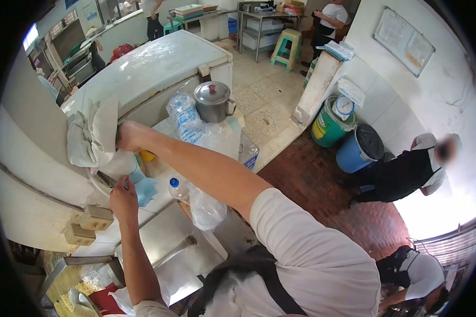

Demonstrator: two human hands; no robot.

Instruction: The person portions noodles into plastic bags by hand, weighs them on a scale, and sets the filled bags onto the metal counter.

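Observation:
My right hand [128,136] reaches across to a bundle of white cloth [92,134] on the left by the wall. Its fingers are bent round the edge of the cloth and partly hidden there. Lower down, my left hand [123,199] has its fingers closed together beside a light blue plastic bag or sheet [144,186]. What they pinch, if anything, is too small to make out. Behind the left fingertips shows part of a round container's rim [99,186], its contents mostly hidden. Something yellow [147,155] peeks out under my right forearm.
A lidded metal pot [213,101] and wrapped plastic packs [186,115] stand beside a white chest freezer [164,61]. Nearer are a blue-capped bottle [178,189] and a clear bag [206,207]. Green [330,127] and blue [358,150] bins line the right wall; several people stand around.

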